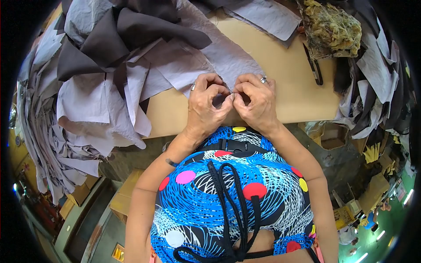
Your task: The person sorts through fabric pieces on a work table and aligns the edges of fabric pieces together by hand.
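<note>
At the table's near edge, my left hand point(208, 103) and my right hand point(256, 101) meet fingertip to fingertip. Each is closed in a pinch on the edge of a pale grey-lilac piece of fabric point(232, 55). The fabric spreads away from my fingers toward the back left, and a seam or cut edge runs down to the pinch point. My fingers hide the exact spot they hold. Beside my left hand, more pale fabric pieces point(175, 63) overlap on the table.
Dark brown and pale cloth point(101, 41) is heaped at left, hanging over the table edge. A clear bag of yellowish fibre point(333, 28) lies back right, near a slim black tool point(315, 65). More cloth point(379, 65) hangs at right. The tan tabletop point(302, 103) shows between. Cardboard boxes point(127, 193) stand below.
</note>
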`<act>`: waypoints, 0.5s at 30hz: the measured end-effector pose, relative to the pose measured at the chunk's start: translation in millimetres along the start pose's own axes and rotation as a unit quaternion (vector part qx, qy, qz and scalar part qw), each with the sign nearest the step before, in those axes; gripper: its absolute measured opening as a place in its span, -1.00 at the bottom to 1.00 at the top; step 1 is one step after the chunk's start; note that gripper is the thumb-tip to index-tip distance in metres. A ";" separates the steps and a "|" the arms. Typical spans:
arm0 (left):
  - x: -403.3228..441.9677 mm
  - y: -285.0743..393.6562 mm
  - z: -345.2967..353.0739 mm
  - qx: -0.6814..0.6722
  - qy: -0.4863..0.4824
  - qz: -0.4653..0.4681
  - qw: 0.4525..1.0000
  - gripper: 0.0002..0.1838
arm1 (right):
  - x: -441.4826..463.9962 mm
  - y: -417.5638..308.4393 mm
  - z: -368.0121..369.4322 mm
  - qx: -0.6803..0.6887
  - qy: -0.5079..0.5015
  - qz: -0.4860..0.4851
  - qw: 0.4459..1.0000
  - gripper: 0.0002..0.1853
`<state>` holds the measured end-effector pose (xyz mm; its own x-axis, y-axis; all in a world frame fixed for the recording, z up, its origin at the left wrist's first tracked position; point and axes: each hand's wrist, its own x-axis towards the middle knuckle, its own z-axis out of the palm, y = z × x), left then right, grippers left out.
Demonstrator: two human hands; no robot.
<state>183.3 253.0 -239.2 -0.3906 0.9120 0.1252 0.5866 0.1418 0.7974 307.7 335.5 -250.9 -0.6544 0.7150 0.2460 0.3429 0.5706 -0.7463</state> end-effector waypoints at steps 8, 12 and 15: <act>-1.0 -0.4 0.3 0.001 -0.008 -0.005 1.000 -0.88 | -0.4 -0.2 2.7 -0.045 0.016 -0.008 0.999 -0.94; -1.5 -2.0 1.0 -0.011 -0.003 -0.003 1.000 -0.87 | 0.1 -1.2 2.4 -0.049 0.007 0.001 0.999 -0.93; -1.1 -0.8 0.0 -0.026 -0.001 -0.010 1.000 -0.87 | 1.5 -3.2 -1.0 -0.038 0.000 -0.001 0.999 -0.92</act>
<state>183.2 251.9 -240.0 -0.4001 0.9101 0.1073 0.5415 0.1403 0.8289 306.3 335.2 -247.5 -0.6553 0.7139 0.2469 0.3921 0.6009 -0.6965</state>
